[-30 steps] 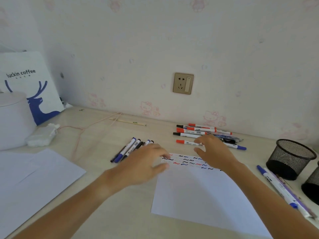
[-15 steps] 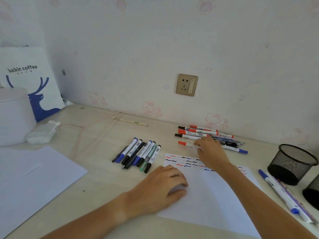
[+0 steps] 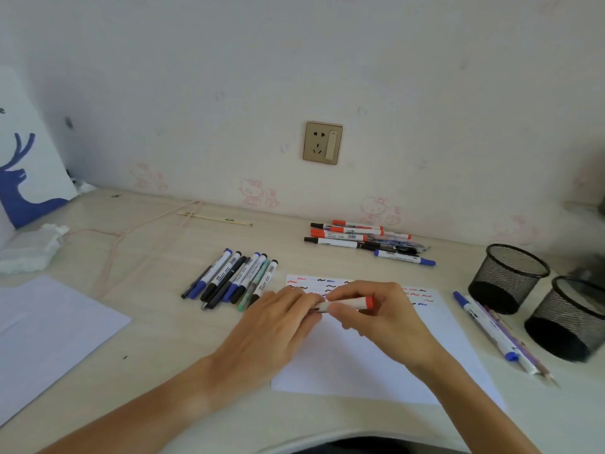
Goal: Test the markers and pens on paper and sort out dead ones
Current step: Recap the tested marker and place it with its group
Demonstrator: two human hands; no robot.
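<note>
Closest to the camera, both forearms come up over the counter's (image 3: 157, 342) near edge, and something dark under that edge is cut off, can't tell what it is. The left hand (image 3: 278, 326) and right hand (image 3: 376, 314) meet over the test paper (image 3: 376, 365), sharing a white marker with a red end (image 3: 355, 303). The right grip is pinching the barrel between thumb and fingers. The left grip is curled round the other end, so the cap or tip there is totally hidden. The hands also cover part of the squiggle rows (image 3: 327, 283) along the paper's far edge.

Left of the paper there's a fan of sorted markers (image 3: 234, 278), blue, black and one green. At the counter's right edge a few more pens (image 3: 494, 332) lie beside two black mesh cups (image 3: 509, 276), the nearer one cut by the frame. Blank sheets (image 3: 49, 335) run off the left edge.

Further back, a pile of untested markers (image 3: 363, 239) sits near the wall, the pens underneath too tangled to count. Crumpled tissue (image 3: 31, 247), a pinkish cord (image 3: 108, 257) and a thin stick (image 3: 214, 218) lie toward the far left. On the wall: a gold socket (image 3: 322, 143), faint cartoon cat wallpaper, and a cropped white bag with a blue deer (image 3: 23, 172).
</note>
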